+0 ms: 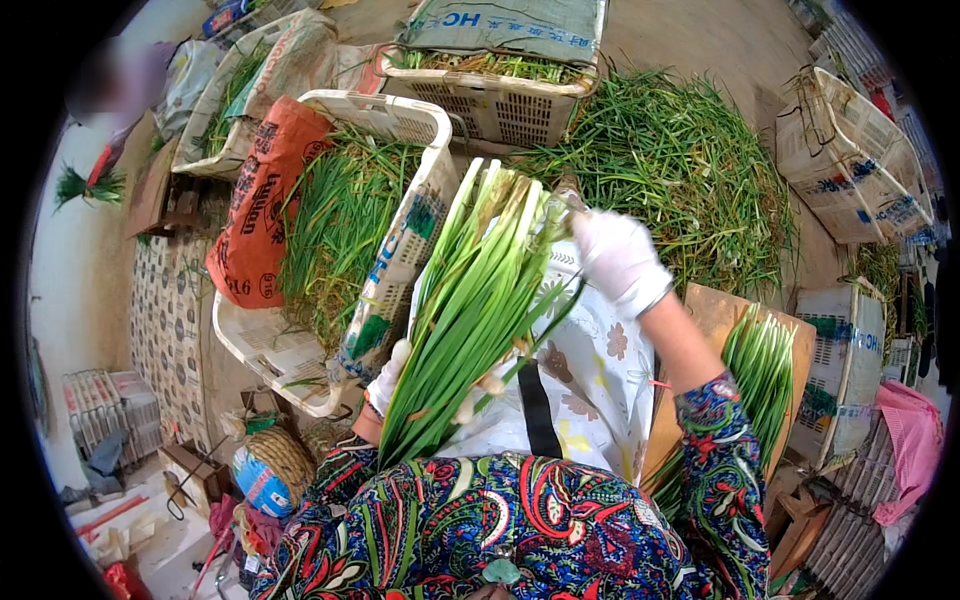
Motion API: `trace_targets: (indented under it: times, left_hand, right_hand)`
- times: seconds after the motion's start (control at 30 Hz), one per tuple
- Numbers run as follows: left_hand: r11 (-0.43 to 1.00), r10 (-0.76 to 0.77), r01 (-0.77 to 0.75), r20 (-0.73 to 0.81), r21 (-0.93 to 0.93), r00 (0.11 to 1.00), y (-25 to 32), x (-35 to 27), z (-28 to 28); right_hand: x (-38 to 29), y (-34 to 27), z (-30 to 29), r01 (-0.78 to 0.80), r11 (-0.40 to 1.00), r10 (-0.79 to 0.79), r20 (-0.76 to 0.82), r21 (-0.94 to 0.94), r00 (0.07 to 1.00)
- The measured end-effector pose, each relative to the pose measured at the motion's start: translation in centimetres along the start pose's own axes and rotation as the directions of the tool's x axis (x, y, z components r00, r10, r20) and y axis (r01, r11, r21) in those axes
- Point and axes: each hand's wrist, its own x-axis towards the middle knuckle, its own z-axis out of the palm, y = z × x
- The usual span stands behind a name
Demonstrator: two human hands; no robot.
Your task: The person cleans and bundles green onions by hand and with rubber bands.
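A thick bunch of garlic chives [480, 300] lies slanted over my lap, with its pale stem ends pointing away from me. My left hand [386, 386], in a white glove, is wrapped around the lower leaves from underneath; some of its fingertips show on the right side of the bunch. At the right edge, close to the stem ends, is my white-gloved right hand [619, 259]. Its fingers are bent and slightly blurred, pinching withered outer leaves [556, 217] at the side of the bunch. A floral apron [592, 367] covers my lap beneath.
Left of me, a white plastic crate [442, 157] holds more chives [337, 225] and an orange sack [262, 217]. Loose leaves [682, 180] are heaped ahead. On a board [697, 315] at my right lies another bunch [761, 375]. A co-worker's arm [112, 154] shows far left.
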Motion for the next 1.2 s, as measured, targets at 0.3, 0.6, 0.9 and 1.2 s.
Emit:
trace_targets:
  times: [0.3,0.6,0.9,1.2]
  left_hand:
    - [0.998,0.069,-0.069,-0.026,0.003,0.997,0.0,-3.2,-1.5]
    - [0.998,0.061,-0.061,0.031,-0.016,0.998,-0.1,-1.5,-3.3]
    - [0.993,0.118,-0.12,-0.12,-0.002,0.986,2.1,0.8,-4.9]
    - [0.992,0.104,-0.123,-0.404,-0.021,0.909,3.9,3.7,-9.0]
  right_hand:
    - [0.1,11.8,-2.1,-0.377,0.92,0.282,-0.482,-0.111,0.829]
    - [-3.5,5.4,4.7,-0.694,0.173,0.396,0.596,0.699,0.699]
    - [-4.3,17.2,8.9,-0.69,0.672,0.499,0.525,0.268,0.69]
    - [-3.4,32.7,21.9,-0.991,-0.061,0.869,0.494,0.116,0.005]
